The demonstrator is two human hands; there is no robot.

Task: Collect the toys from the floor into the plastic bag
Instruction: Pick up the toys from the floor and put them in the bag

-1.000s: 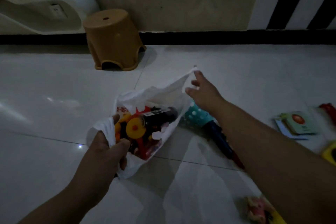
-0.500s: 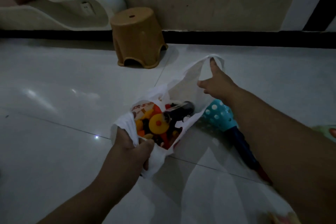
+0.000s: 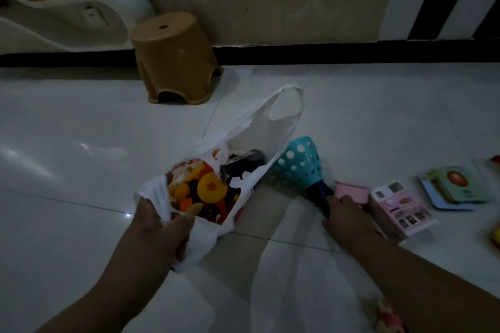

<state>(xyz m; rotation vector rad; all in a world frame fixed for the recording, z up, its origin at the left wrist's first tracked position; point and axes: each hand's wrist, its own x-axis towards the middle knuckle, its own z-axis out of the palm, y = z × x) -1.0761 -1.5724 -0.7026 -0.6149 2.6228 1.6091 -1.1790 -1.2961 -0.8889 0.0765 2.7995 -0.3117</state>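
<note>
Right hand (image 3: 343,213) off plastic bag (image 3: 270,127), now around teal scoop (image 3: 297,167); print (image 3: 189,165) unreadable

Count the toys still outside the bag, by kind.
Teal perforated plastic cone toy with dark handle: 1
Pink-and-white plastic toy box: 1
Small pink plastic piece beside it: 1
Stack of picture cards: 1
Pink soft toy: 1
Red piece, cut off at edge: 1
Yellow piece, cut off at edge: 1
Total: 7

A white plastic bag (image 3: 259,127), its mouth sagging open, holds orange, yellow and red plastic toy pieces (image 3: 208,192), while a teal perforated plastic cone toy (image 3: 297,165) with a dark blue handle lies just beside it.
</note>
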